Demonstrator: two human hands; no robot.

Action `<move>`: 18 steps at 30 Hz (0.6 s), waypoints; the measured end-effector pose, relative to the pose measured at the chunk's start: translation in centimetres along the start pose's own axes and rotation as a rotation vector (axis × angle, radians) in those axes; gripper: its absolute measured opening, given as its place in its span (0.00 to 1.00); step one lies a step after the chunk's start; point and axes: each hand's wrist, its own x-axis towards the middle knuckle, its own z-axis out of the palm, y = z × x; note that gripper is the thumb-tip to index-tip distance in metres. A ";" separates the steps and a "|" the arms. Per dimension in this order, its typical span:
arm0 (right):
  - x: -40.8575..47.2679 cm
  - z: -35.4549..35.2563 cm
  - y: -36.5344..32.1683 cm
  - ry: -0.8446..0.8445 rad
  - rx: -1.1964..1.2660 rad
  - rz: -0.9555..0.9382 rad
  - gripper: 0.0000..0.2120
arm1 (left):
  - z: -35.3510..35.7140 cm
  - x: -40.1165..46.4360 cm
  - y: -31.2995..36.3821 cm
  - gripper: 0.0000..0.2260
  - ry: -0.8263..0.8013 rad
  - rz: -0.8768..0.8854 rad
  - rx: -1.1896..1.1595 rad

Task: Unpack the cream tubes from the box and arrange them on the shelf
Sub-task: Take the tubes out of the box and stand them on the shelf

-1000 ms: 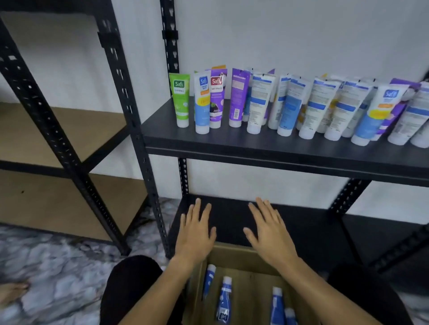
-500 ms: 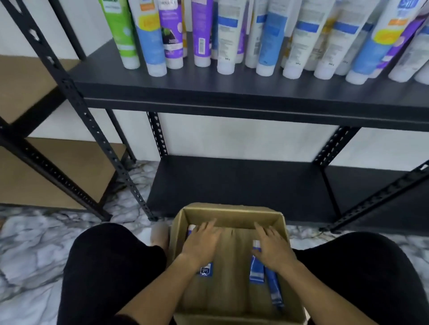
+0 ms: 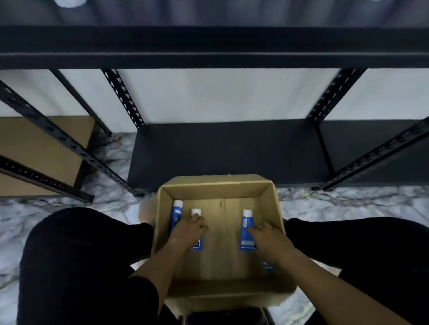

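Note:
An open cardboard box [image 3: 267, 199] stands on the floor between my knees. Inside it lie blue cream tubes with white caps. One tube [image 3: 177, 214] lies along the left wall. My left hand [image 3: 189, 228] covers a second tube [image 3: 195, 212], with its fingers curled over the tube's body just below the cap. My right hand [image 3: 267, 239] rests with its fingers against the right side of a third tube [image 3: 246, 228]. A bit of another tube [image 3: 268, 266] shows under my right wrist. The upper black shelf [image 3: 209, 46] crosses the top of the view; only a white cap [image 3: 68, 1] shows on it.
A lower black shelf [image 3: 220, 150] sits just beyond the box, between perforated black uprights [image 3: 123, 97]. A rack with wooden boards [image 3: 34, 143] stands at the left. The floor [image 3: 46, 208] is grey marble. My dark-clad legs flank the box.
My head has tilted further down, so the row of tubes on the upper shelf has left the view. Both hands went down into the box and now lie on tubes.

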 end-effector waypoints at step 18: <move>0.4 0.6 0.6 -0.012 0.066 -0.029 0.27 | 2.1 3.7 -0.6 0.24 0.092 0.067 0.274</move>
